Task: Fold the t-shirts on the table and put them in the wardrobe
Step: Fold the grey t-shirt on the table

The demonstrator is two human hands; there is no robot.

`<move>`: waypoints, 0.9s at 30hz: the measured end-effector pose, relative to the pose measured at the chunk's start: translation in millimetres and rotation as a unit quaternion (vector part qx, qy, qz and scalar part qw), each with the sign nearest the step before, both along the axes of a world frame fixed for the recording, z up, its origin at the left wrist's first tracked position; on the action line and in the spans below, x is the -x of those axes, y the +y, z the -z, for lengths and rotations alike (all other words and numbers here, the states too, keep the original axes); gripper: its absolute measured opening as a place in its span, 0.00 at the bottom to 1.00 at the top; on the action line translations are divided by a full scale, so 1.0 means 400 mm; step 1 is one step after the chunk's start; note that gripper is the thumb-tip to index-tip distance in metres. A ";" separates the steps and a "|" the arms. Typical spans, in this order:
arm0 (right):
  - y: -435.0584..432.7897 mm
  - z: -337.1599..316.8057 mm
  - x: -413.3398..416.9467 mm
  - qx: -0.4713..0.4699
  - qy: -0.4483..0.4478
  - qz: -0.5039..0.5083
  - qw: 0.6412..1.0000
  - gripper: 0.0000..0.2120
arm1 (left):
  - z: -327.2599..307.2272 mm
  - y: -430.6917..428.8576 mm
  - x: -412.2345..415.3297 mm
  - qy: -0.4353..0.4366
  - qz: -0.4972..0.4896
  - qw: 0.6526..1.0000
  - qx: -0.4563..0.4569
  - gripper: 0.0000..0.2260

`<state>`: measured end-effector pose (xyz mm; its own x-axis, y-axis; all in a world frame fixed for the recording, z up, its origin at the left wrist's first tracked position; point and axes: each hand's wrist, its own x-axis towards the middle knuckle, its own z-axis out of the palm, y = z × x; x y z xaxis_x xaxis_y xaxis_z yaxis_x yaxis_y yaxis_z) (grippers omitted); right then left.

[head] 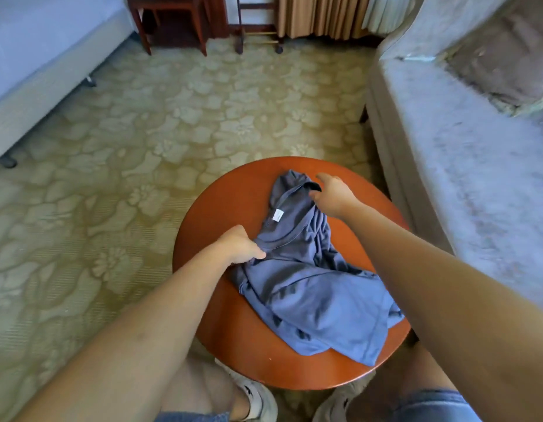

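A floral carpet lies between a bed and a sofa, curtains beyond.

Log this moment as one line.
t-shirt: unfolded, crumpled on table | left hand: grips neckline | right hand: spread over collar | fold: not started

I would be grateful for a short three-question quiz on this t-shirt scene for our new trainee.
1. True or false: the blue t-shirt lies neatly folded on the round table.
2. Which hand grips the shirt's fabric? A: left hand. B: right hand.
3. Fill in: the white label sits just inside the ____.
Key: 1 false, it is crumpled; 2 A; 3 collar.
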<state>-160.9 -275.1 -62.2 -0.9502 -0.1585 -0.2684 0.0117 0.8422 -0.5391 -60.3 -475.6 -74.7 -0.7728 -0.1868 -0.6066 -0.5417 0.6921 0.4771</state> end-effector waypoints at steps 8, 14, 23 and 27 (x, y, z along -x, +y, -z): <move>-0.009 0.066 0.113 -0.031 0.024 -0.022 0.999 0.17 | 0.021 -0.063 0.065 -0.070 -0.012 0.991 -0.113 0.13; 0.009 0.032 0.103 0.156 0.031 0.072 0.985 0.17 | -0.040 -0.108 0.086 0.016 -0.074 0.963 -0.257 0.13; 0.069 -0.256 -0.014 0.389 -0.006 0.139 0.911 0.07 | -0.273 -0.095 0.089 0.245 -0.197 0.900 -0.302 0.08; 0.110 -0.411 -0.083 0.447 0.044 0.129 0.884 0.10 | -0.433 -0.088 0.063 0.354 -0.210 0.879 -0.241 0.11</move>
<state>-127.6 -231.3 102.4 -0.9967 -0.0445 -0.0682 0.0657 0.0549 -0.9963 -85.7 -510.9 98.5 -0.9123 -0.3999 -0.0887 -0.1511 0.1271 0.9803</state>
